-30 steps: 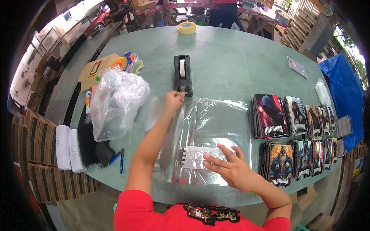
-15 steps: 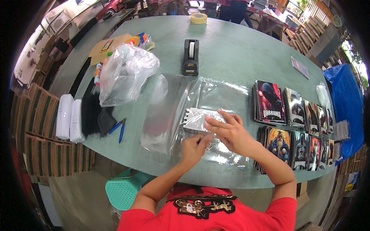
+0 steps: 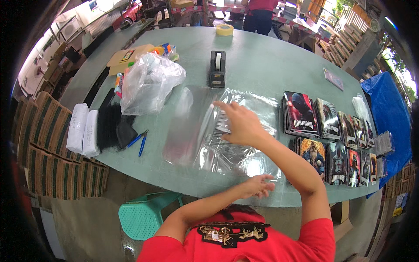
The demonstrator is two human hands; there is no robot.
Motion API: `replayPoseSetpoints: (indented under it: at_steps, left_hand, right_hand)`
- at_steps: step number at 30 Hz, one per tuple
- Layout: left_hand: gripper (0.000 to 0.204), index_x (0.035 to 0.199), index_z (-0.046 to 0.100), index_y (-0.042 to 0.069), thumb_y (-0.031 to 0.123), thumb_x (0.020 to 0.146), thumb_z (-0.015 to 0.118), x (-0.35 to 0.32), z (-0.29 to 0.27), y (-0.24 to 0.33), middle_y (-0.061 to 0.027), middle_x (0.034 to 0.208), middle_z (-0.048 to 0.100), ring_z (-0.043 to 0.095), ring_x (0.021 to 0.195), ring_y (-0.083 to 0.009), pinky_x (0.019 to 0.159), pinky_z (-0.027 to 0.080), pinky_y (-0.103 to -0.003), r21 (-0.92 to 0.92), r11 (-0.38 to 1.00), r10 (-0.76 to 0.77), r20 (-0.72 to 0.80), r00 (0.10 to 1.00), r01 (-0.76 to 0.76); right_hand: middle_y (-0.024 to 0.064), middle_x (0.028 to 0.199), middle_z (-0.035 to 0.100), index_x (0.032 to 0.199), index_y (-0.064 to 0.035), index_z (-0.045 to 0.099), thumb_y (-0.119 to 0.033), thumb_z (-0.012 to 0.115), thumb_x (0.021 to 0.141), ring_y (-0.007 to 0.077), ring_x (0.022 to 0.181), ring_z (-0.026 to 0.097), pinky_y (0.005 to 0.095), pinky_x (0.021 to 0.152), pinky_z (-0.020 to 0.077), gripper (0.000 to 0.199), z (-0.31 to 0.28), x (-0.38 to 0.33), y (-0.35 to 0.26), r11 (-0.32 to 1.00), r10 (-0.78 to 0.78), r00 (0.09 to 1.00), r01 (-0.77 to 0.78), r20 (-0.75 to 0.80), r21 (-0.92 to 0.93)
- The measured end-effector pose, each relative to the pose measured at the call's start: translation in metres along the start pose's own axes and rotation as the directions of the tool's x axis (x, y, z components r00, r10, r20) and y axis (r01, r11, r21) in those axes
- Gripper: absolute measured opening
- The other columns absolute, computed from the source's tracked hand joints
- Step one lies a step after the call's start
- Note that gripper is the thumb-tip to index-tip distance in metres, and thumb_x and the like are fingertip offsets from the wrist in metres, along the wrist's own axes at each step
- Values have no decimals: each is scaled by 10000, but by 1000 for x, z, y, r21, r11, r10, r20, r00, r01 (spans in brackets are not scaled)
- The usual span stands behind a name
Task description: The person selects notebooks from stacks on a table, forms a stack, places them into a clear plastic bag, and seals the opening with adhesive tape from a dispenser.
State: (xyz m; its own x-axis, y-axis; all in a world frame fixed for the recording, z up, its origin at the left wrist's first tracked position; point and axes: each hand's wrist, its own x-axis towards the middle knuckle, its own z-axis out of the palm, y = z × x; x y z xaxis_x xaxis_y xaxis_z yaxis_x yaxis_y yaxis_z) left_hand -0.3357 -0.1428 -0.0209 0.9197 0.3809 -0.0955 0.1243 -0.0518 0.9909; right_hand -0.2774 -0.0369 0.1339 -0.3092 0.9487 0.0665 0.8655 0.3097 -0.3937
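My right hand (image 3: 242, 124) reaches over a small spiral-bound notebook (image 3: 221, 123), thumb and fingers stretched apart. The hand covers most of the notebook, and I cannot tell whether it touches it. Beneath them lie clear plastic sheets (image 3: 209, 159), shiny and wrinkled, spread on the green table (image 3: 257, 56). My left hand (image 3: 258, 187) is near the front table edge, below the plastic, its fingers apart and holding nothing. To the right stand stacks of spiral notebooks, among them one with a red and black cover (image 3: 301, 112) and one with a bearded figure (image 3: 312, 153).
A black tape dispenser (image 3: 217, 72) stands beyond the plastic, with a yellow tape roll (image 3: 224, 30) farther back. On the left are a plastic bag (image 3: 150, 85), blue cutters (image 3: 142, 144) and white wrapped bundles (image 3: 78, 129). A green stool (image 3: 139, 222) stands below the table edge.
My right hand has moved up and left over the notebook's coil side. My left hand has left the notebook's lower edge and swung right, toward the table's front edge, opening.
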Motion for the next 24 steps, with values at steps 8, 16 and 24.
replayPoseSetpoints:
  at_steps: [8,16,24]
  left_hand:
    - [456,1204,471,77,292,818,588,-61,-143,-1,-91,1067,559,491,1014,-183,929,370,-346,-3,999,36,-595,803,-47]
    - [269,827,643,-11,215,886,511,-26,-144,86,-81,831,621,571,748,-141,712,431,-275,158,987,114,-606,787,-22]
    - [194,736,568,27,175,857,537,-86,-110,130,-108,823,622,586,735,-218,661,462,-337,643,631,653,-138,745,-434]
  right_hand:
    - [75,1106,513,1186,-40,455,-164,830,529,187,1023,510,306,901,390,767,4,-108,80,857,105,952,61,-289,512]
    - [122,955,629,960,23,607,-309,567,830,194,937,561,306,840,413,359,41,-99,61,562,295,869,178,-397,808]
    - [117,1318,416,1314,-73,346,-337,506,869,246,1185,424,403,964,336,542,48,-144,87,420,545,714,223,-440,880]
